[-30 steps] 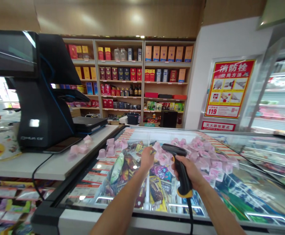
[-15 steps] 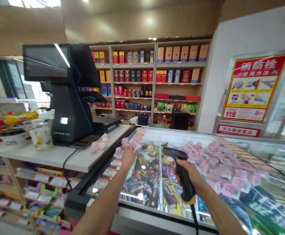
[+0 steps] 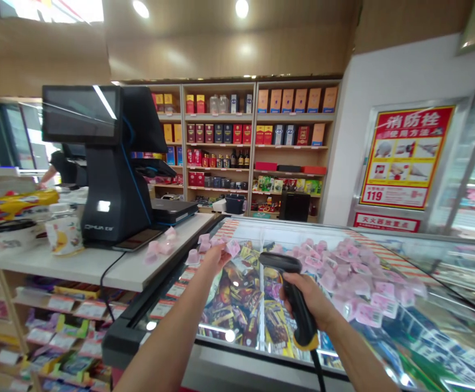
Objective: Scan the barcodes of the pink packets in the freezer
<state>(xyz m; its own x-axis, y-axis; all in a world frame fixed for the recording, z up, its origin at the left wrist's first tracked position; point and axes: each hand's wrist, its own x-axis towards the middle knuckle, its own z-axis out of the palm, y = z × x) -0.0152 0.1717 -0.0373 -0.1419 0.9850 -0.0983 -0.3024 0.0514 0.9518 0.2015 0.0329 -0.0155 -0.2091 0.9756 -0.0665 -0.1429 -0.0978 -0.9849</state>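
Observation:
My left hand is closed in a pinch on a small pink cup, its printed face turned towards the scanner. Beside those fingers, several similar pink cups stand on the glass lid at the freezer's left side. In my right hand is a black barcode scanner with a yellow lower edge and a cable. Its head points left, a short gap from the pinched cup. A big heap of pink cups, some showing barcodes, lies on the glass to the right of my right hand.
Under the glass of the freezer lie wrapped ice creams. A checkout terminal stands on the white counter at left, with more pink cups near it. A person is at the back left. Boxed bottles fill the shelves behind.
My left hand has brought a pink cup to the right, out from the small group, towards the scanner head. The scanner stays in my right hand. The view has tilted up slightly.

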